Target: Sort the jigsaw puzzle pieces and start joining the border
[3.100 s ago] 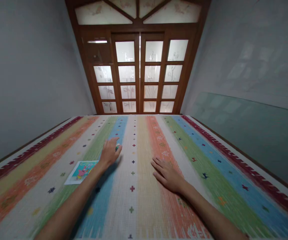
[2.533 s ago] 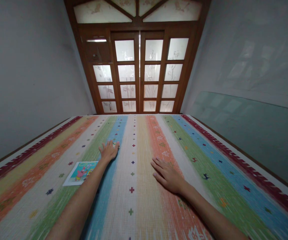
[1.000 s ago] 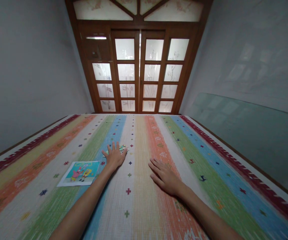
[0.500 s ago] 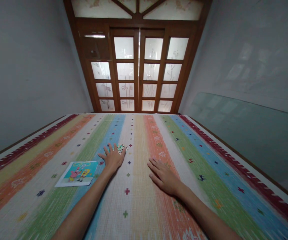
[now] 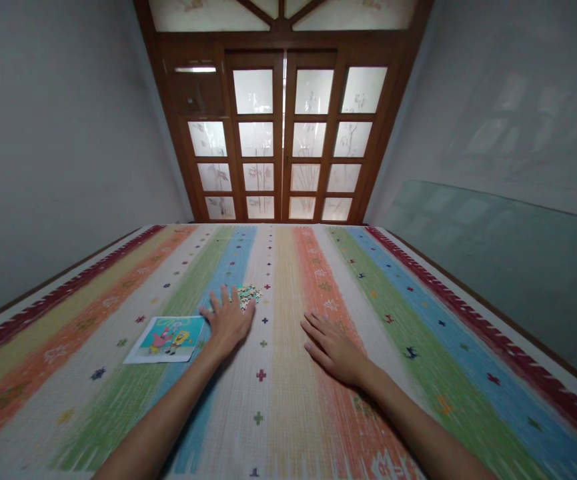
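My left hand (image 5: 228, 319) lies flat on the striped cloth with its fingers spread, the fingertips touching a small heap of jigsaw pieces (image 5: 248, 293). Just left of that hand lies a cartoon picture card (image 5: 167, 339), flat on the cloth. My right hand (image 5: 332, 348) rests palm down on the orange stripe, fingers stretched out and holding nothing.
The striped cloth (image 5: 288, 400) covers the whole surface before me. A wooden double door (image 5: 283, 140) with frosted panes stands at the far end. Grey walls close both sides, and a sheet of glass (image 5: 508, 267) leans along the right wall.
My left hand has spread flat and slid back toward me, uncovering the heap of jigsaw pieces beyond its fingertips. My right hand has stayed in place.
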Tool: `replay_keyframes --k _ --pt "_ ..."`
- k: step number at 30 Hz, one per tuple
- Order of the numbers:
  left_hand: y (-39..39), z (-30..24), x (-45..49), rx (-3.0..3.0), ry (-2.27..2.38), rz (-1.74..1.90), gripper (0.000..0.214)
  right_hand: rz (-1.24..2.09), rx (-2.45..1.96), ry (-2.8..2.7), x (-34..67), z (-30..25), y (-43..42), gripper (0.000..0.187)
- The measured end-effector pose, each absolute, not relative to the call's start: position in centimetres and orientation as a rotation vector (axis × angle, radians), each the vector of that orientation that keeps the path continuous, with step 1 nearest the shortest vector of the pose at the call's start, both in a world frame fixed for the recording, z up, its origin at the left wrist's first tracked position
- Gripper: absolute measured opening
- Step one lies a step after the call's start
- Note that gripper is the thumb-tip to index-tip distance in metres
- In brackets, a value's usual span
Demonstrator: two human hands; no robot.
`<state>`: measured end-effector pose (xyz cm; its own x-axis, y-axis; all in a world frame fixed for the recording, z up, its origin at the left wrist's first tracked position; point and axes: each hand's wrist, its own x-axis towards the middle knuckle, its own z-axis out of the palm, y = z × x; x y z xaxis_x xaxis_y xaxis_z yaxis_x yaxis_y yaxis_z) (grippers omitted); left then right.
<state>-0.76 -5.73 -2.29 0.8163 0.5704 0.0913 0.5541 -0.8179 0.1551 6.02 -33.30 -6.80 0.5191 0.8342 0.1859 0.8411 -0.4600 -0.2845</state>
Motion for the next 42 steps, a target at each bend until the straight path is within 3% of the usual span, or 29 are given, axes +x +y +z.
replay_keyframes --k 22,29,42 --pt "-3.5 -4.0 1.5 2.848 0.674 0.413 0.069 -0.028 -2.433 -1.37 5.7 -6.2 -33.1 0.056" --pt "-0.6 -3.5 1.0 2.838 0.538 0.286 0.065 -0.02 -2.425 -1.372 5.6 -6.2 -33.2 0.056" --pt "-3.4 -4.6 3.5 2.815 0.43 0.222 0.068 -0.04 -2.436 -1.352 5.8 -6.9 -33.1 0.057"
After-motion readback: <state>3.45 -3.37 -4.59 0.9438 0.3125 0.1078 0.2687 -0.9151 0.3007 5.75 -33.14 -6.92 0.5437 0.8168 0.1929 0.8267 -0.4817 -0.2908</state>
